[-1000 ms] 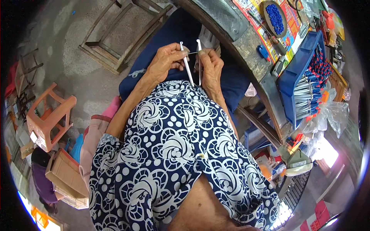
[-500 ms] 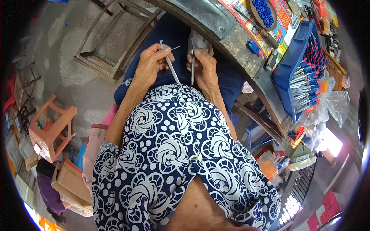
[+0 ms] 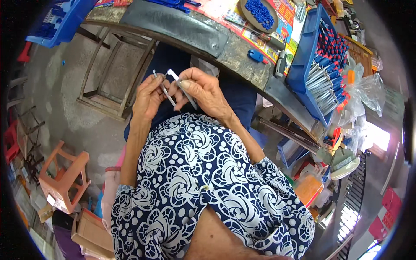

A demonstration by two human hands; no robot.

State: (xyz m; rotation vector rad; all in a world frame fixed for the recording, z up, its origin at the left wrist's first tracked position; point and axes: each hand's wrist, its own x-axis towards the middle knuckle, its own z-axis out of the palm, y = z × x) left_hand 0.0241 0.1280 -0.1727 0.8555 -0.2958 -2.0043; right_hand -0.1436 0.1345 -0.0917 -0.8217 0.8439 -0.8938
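My left hand (image 3: 148,99) pinches a slim pale grey strip (image 3: 168,95) between thumb and fingers. In my right hand (image 3: 203,90) is a second strip (image 3: 174,75), whitish, with a bent upper end, gripped between thumb and fingers. The two strips slant side by side above my lap, their upper ends close together. I cannot tell whether they touch. Both look like thin metal pieces; their exact kind does not show. My fingers hide part of each one.
Ahead runs a worn workbench edge (image 3: 242,65). On it are a dish of small blue pieces (image 3: 260,15), a blue-and-red tool (image 3: 257,56) and a blue tray (image 3: 299,71) of metal rods with blue-and-red ends. A wooden frame (image 3: 102,108) and plastic stool (image 3: 65,173) stand left.
My hands have come together, the right moving left toward the other. The strip in my right hand now leans beside the left one. The view has shifted, showing more of the bench at left.
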